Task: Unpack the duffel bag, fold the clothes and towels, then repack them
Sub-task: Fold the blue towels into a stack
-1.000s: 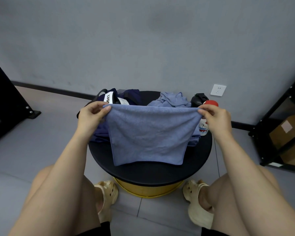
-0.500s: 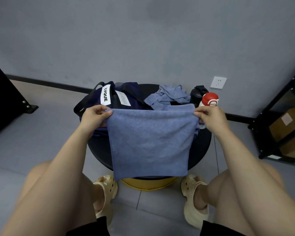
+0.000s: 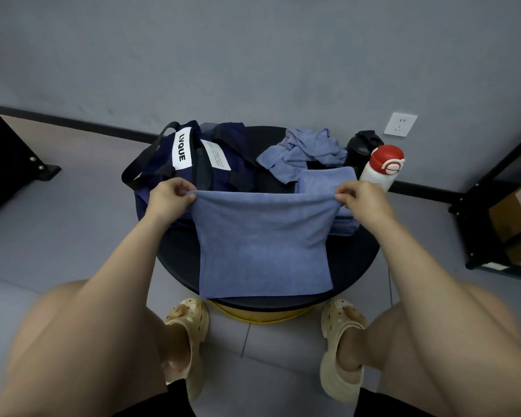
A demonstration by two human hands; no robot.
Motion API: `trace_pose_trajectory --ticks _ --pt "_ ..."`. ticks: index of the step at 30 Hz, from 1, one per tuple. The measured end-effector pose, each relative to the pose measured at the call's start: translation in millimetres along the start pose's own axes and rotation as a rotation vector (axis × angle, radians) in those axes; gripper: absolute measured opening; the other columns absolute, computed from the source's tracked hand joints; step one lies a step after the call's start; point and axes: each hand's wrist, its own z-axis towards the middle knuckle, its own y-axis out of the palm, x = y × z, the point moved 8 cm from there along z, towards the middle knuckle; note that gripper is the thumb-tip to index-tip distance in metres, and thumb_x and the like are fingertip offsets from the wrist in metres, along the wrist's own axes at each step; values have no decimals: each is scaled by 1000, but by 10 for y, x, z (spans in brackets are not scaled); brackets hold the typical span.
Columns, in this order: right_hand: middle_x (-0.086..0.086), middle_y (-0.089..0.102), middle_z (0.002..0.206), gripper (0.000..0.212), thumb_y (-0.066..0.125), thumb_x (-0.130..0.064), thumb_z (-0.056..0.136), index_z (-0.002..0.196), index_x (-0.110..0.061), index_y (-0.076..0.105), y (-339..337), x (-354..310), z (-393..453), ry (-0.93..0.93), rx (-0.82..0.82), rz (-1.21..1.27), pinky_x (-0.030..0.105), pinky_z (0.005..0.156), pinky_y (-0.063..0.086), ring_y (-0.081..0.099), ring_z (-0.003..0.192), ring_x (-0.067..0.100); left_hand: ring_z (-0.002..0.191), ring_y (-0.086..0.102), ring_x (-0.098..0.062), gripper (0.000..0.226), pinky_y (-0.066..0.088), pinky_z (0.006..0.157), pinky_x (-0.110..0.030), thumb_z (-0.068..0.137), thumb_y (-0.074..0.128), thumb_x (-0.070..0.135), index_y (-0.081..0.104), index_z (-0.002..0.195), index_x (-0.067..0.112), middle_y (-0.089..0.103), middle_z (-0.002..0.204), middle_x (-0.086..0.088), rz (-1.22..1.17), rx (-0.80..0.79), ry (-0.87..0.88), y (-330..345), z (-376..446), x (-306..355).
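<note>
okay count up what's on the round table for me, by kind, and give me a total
Duffel bags: 1, navy
Blue towels: at least 3: one held up by both hands, a folded stack whose count I cannot tell, one crumpled
Bottles: 2, one black, one white with a red cap
Total: at least 6

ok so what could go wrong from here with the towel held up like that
The blue towel is pinched only at its top corners by the left hand and right hand; one slip would undo the fold. Its lower edge hangs near the table rim, so it could slide off. Swinging right might knock the white bottle.
</note>
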Motion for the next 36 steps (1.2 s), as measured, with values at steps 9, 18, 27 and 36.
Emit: trace_pose_trajectory --ticks 9,18,27,36 --pt "3 65 90 9 62 -10 90 93 -9 70 323 105 -212 -70 -256 -144 27 78 45 58 86 18 75 55 -12 10 38 58 -10 84 59 4 62 81 14 62 81 -1 333 -145 85 217 -229 -175" --pt "2 70 98 9 68 -13 86 93 -10 72 875 314 -494 -168 -604 -347 27 83 47 62 88 15 93 58 -23 13 47 80 -30 80 58 6 56 84 18 59 97 -4 821 -565 176 696 -531 -744" --pt "2 71 103 14 70 -13 84 98 -12 73 1289 587 -681 -58 -783 -362 23 87 49 63 94 14 92 52 -20 10 47 82 -30 85 55 15 50 81 23 53 100 -3 932 -753 78 975 -687 -1121" --pt "8 64 88 15 64 -24 90 95 -10 61 1162 866 -414 382 -391 32 31 69 53 63 77 19 101 58 -29 34 48 83 -32 91 60 28 58 117 5 61 115 -15 340 -255 -346 700 -283 -1230"
